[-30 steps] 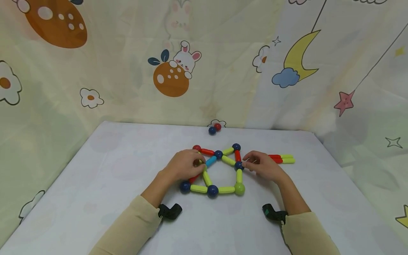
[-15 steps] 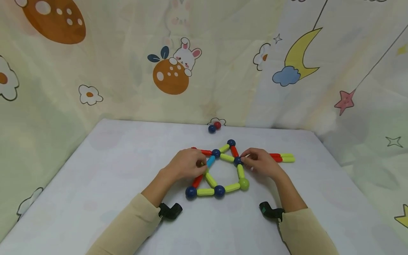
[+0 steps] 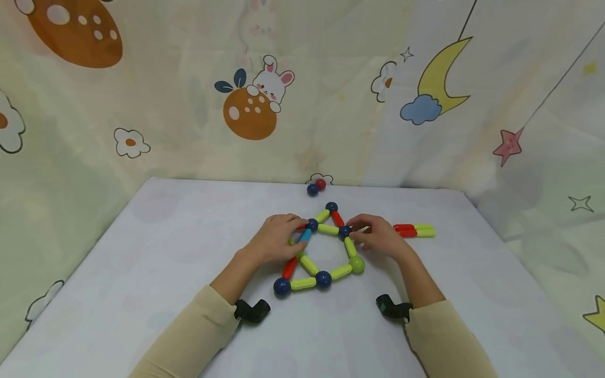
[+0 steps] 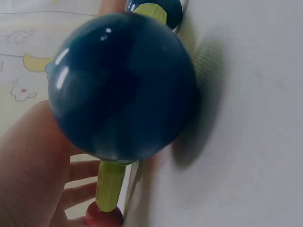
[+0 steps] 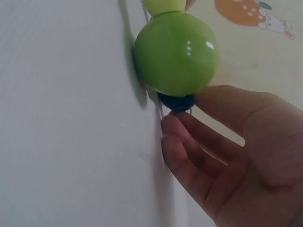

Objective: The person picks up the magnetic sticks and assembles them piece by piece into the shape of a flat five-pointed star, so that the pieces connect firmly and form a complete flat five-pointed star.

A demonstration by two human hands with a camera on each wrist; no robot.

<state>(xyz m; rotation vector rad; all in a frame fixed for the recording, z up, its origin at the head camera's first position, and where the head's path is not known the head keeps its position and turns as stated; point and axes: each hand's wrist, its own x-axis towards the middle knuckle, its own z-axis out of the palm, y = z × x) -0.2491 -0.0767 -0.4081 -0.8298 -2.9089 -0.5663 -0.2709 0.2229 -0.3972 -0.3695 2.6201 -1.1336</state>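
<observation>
On the white table lies a flat frame of magnetic rods and balls, with lime rods (image 3: 303,283), red rods, a blue rod (image 3: 305,236) and dark blue balls (image 3: 323,280). My left hand (image 3: 276,239) reaches over its left side, fingers extended and spread, fingertips at a blue ball (image 3: 312,224) and thumb beside the blue rod. Part of the frame is hidden under it. In the left wrist view, a red ball (image 4: 105,215) sits by the fingers, behind a large blue ball (image 4: 123,87). My right hand (image 3: 378,236) pinches the right-hand blue ball (image 3: 344,231), beyond the green ball (image 5: 176,53).
A loose blue ball (image 3: 312,189) and red ball (image 3: 320,184) sit together near the table's back edge. To the right of the frame lie several red and lime rods (image 3: 414,231) side by side. A patterned cloth (image 3: 189,105) hangs behind the table.
The frame's right and back parts have shifted left, with its green ball swinging right, then back. My right hand has moved left with the blue ball. My left fingers have spread wider.
</observation>
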